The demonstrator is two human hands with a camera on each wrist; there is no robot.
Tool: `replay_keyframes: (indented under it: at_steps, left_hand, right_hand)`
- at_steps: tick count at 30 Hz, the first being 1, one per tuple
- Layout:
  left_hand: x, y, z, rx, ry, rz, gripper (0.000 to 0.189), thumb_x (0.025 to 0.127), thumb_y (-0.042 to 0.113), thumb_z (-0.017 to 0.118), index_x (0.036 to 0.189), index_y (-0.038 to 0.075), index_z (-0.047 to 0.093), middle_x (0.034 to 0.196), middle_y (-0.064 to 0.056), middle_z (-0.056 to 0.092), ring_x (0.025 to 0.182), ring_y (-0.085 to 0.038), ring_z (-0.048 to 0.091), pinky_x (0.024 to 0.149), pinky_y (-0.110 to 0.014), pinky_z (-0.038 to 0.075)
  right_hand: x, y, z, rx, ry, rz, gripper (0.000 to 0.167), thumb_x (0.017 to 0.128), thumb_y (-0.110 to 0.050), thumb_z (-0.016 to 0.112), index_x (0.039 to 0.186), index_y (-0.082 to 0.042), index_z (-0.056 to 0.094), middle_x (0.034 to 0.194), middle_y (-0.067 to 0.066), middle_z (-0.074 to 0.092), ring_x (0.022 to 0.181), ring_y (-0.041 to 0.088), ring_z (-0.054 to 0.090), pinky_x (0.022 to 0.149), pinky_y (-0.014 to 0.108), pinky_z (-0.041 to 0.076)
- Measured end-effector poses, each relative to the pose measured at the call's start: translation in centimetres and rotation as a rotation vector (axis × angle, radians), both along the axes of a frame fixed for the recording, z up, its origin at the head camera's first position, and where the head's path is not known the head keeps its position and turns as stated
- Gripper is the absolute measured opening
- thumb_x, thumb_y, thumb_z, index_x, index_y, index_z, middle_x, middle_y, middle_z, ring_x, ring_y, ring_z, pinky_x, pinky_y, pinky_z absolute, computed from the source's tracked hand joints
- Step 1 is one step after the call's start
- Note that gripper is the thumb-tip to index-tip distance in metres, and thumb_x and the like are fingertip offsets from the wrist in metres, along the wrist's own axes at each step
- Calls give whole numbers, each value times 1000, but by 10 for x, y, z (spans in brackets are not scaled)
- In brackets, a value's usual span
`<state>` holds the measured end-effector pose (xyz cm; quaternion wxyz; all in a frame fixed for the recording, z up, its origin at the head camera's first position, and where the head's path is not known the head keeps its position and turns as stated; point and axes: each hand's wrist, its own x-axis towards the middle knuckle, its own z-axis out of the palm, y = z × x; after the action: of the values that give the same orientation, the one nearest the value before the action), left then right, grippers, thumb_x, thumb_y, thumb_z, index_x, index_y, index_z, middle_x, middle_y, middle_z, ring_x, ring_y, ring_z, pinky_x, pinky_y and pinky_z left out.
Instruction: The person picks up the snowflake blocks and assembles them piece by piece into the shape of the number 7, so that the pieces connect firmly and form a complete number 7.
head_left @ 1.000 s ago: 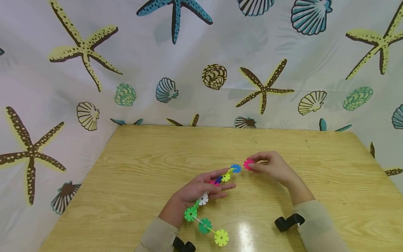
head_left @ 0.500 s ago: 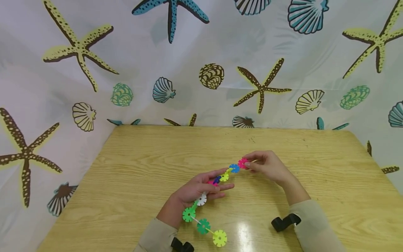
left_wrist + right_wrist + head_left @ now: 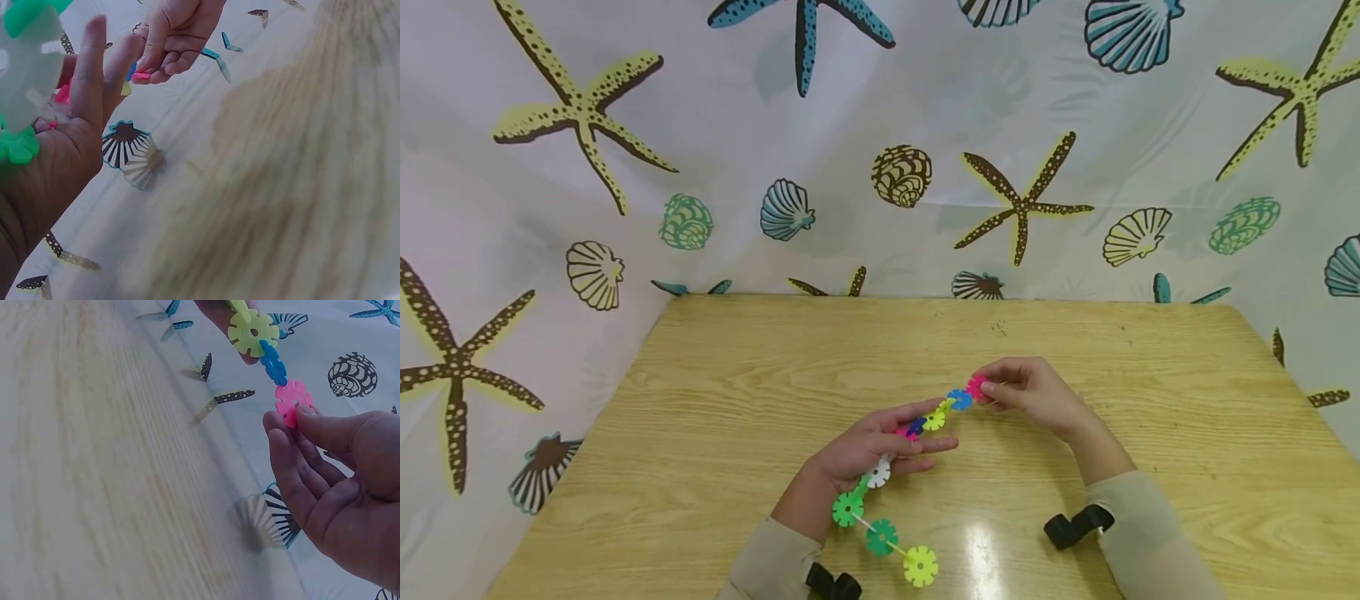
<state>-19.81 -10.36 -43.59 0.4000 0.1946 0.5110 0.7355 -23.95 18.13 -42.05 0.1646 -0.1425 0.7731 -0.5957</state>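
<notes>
A chain of notched plastic discs, snowflake-shaped and in several colours, runs through my left hand. The thumb lies over the chain near a pink disc, while the other fingers reach out below it. Out of the palm hang a white disc, a green disc, a teal disc and a yellow disc. At the far end is a blue disc. My right hand pinches a pink disc between thumb and forefinger, its edge meeting the blue disc's edge.
A wooden table lies beneath both hands. Behind it hangs a white cloth printed with starfish and shells. Black camera mounts are strapped over the beige sleeves.
My right hand has moved left with the pink disc, from a gap away up to the blue disc at the chain's end. My left hand keeps its hold on the chain.
</notes>
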Motion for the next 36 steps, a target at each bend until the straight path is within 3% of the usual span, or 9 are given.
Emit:
replay_keyframes:
  at_steps: [7,16,22,28,36]
  left_hand:
    - [0,-1,0,-20,11,23,54,107,10,41,159,11,26,165,-19,20,126,-10,61,95,-22,56]
    - [0,-1,-3,-38,20,19,55,108,17,43,159,11,26,163,-22,25,126,-11,61,88,-21,58]
    - [1,-1,-2,-62,19,28,53,108,17,43,158,10,28,159,-24,30,127,-13,60,84,-20,59]
    - [0,-2,2,-74,26,53,55,107,17,43,159,8,26,159,-24,32,127,-13,60,81,-18,59]
    - [1,-3,1,-32,23,49,56,107,15,42,159,7,23,162,-22,24,127,-12,60,82,-18,59]
  right_hand:
    - [1,-4,0,-30,-28,-2,26,99,-6,59,120,10,63,104,16,72,92,16,72,88,40,61]
    - [0,-4,-3,-20,-29,-5,26,99,-6,60,118,10,67,104,15,74,89,14,73,85,35,62]
    - [1,-3,-4,-34,-58,-3,27,98,-2,61,119,13,65,103,15,74,86,13,73,83,33,63]
    - [3,-5,-1,-27,-35,-20,26,98,-4,61,118,13,66,103,17,75,86,14,74,83,37,62]
    - [5,-13,-1,-56,-26,-66,26,97,-5,63,115,14,67,100,15,75,85,11,74,82,34,62]
